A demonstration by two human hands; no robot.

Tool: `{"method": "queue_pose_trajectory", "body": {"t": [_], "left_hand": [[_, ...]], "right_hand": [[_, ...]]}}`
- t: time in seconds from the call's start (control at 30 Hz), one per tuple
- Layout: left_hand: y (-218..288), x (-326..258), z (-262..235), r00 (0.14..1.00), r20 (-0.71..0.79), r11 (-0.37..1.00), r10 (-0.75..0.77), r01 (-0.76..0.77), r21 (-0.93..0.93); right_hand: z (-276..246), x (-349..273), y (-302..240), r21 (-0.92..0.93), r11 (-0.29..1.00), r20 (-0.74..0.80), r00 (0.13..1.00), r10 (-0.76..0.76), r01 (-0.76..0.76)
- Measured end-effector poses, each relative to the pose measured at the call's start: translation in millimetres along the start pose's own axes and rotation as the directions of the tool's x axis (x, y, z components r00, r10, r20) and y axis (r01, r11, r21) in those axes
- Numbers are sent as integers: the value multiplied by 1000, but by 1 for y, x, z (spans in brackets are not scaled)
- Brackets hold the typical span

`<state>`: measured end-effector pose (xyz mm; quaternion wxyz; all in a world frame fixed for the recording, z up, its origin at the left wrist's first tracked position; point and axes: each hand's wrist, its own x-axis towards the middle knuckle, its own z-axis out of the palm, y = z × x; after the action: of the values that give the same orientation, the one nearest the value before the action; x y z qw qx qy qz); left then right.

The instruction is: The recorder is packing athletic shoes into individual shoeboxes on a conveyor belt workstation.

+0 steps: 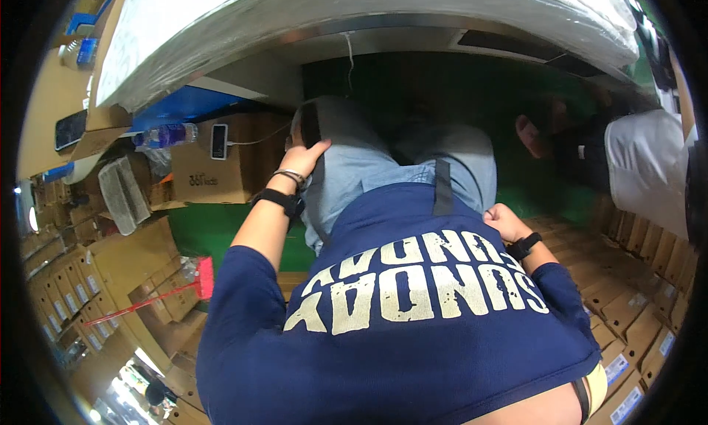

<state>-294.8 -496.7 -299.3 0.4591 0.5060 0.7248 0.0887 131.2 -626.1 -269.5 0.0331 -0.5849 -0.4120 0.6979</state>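
My left hand [302, 158] rests against the outer side of my left thigh, over the blue jeans [361, 156]. Its thumb stretches away from the fingers, which are partly hidden. A dark strap [312, 121] runs along the jeans beside that hand. My right hand [505, 222] is curled beside my right hip, near the hem of the navy shirt [413, 366]. Whether anything is inside those closed fingers is hidden. Another dark strap [442, 189] hangs from the shirt over my lap.
A plastic-covered table [369, 1] spans the front. At left, a white phone [219, 141] on a cable lies on a cardboard box [195, 173], near a water bottle [171, 135] and a dark phone [71, 130]. A red-handled broom [203, 277] stands behind these; stacked cartons [627, 307] fill the right.
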Motion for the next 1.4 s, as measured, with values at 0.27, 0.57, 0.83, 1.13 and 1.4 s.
{"method": "queue_pose_trajectory", "body": {"t": [0.27, 0.57, 0.83, 1.13, 1.4], "left_hand": [[-29, 16, 11, 932, -357, 987, -62, 4, -160], [-277, 31, -46, 1, -403, 382, -915, 316, -868], [-249, 15, -66, 495, 84, -68, -865, 51, -996], [-245, 1, -65, 555, -29, -127, -832, -240, -962], [-235, 16, -50, 627, 28, -283, -778, -310, -908]], "right_hand": [[2, 6, -10, 29, 1000, 92, 996, -5, 3], [11, 1, -18, 75, 996, 77, 996, 37, -43], [11, -5, -2, 104, 990, 34, 995, 92, -95], [13, -1, -8, 88, 989, 41, 993, 115, -118], [12, 4, -36, -22, 989, 89, 985, 147, -146]]}}
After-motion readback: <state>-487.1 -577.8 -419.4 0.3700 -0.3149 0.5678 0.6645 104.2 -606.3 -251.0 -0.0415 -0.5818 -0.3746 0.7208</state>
